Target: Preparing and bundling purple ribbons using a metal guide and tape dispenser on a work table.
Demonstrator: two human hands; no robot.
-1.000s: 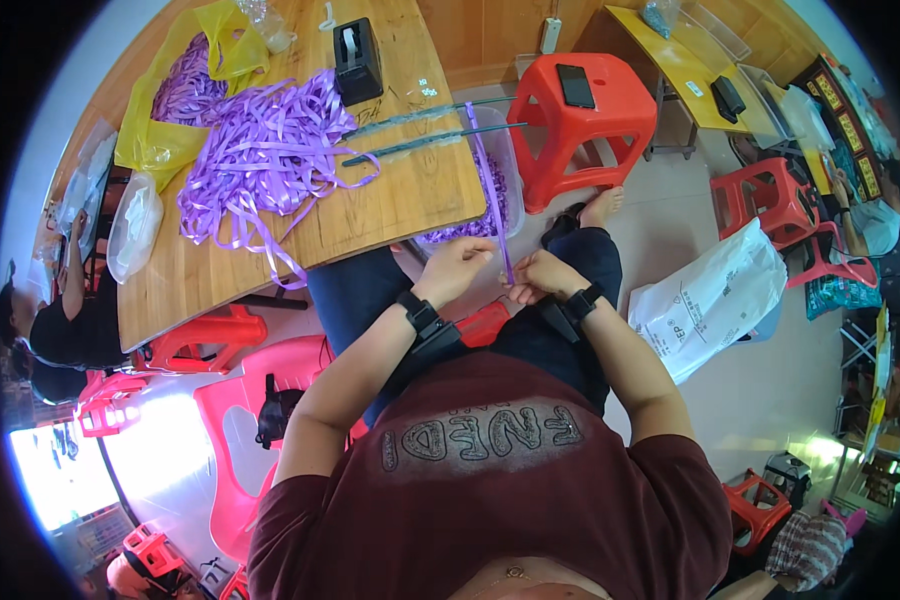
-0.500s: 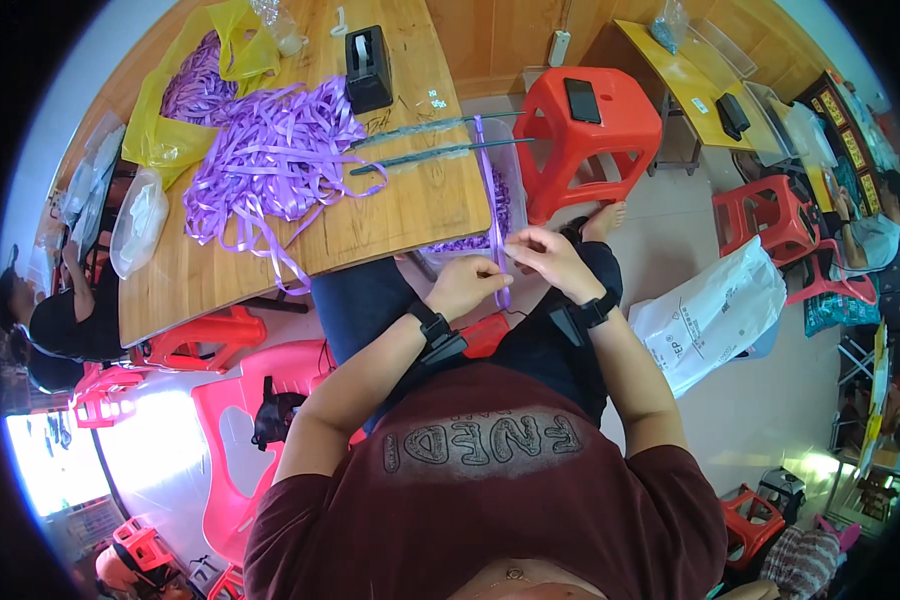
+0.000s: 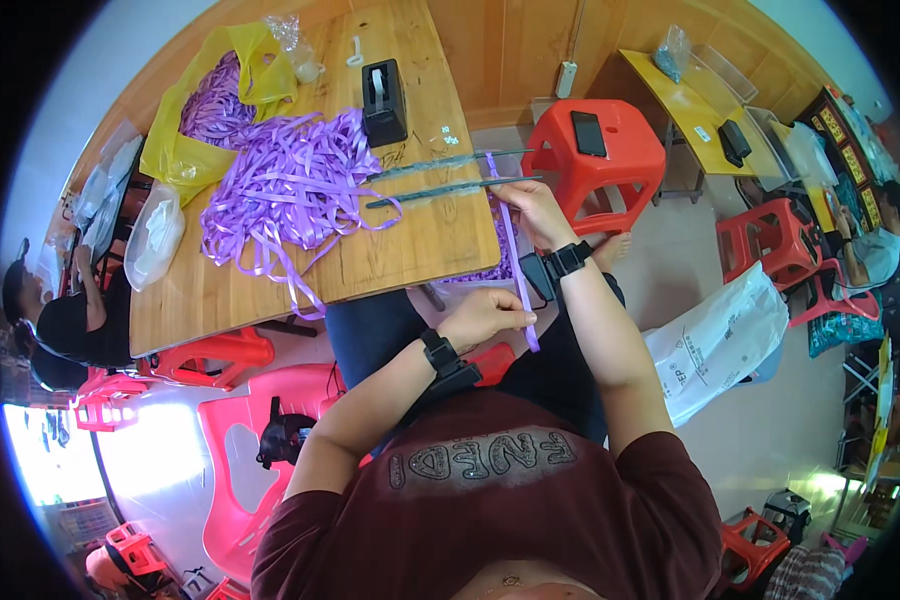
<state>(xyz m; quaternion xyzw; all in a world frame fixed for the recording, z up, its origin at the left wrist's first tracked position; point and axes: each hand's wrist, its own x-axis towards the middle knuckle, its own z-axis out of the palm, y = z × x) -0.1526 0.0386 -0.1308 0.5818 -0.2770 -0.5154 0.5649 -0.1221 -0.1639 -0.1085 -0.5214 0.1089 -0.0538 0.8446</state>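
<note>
A purple ribbon (image 3: 517, 272) hangs down from the end of the upper dark rod (image 3: 448, 162) past the table's right edge. My left hand (image 3: 484, 316) pinches it low down, above my lap, leaving a short tail below the fingers. Higher up, my right hand (image 3: 538, 212) is closed on the same strip, close to the end of the lower dark rod (image 3: 432, 192). Both rods are taped to the tabletop and stick out beyond it. A clear bin (image 3: 457, 294) holding purple pieces sits under the ribbon, partly hidden by table and hands.
On the wooden table (image 3: 390, 255) lie a heap of purple ribbon (image 3: 285, 190), a yellow bag (image 3: 165, 160) and a black tape dispenser (image 3: 384, 115). A red stool (image 3: 620, 150) carrying a phone (image 3: 588, 133) stands ahead right. A white bag (image 3: 715, 350) lies right. Other people sit at both sides.
My right hand has moved up and away from my left, to beside the rod ends. My left hand has shifted slightly down and right in the view, still on the ribbon.
</note>
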